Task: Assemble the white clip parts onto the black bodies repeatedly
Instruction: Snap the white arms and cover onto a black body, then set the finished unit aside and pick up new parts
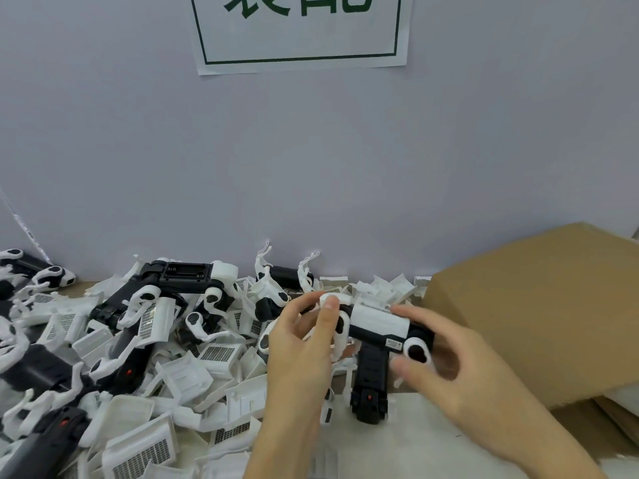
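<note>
A black body with a white cover on top is held upright in the middle, its black handle pointing down. My left hand grips its left end, thumb pressed on a white clip part there. My right hand holds the right end, fingers curled round a white rounded cap with a black oval. A pile of loose white clip parts and more black bodies covers the table to the left.
A brown cardboard box stands at the right, close to my right hand. A pale wall with a green-framed paper sign rises behind the pile. Flattened cardboard lies under the box at the lower right.
</note>
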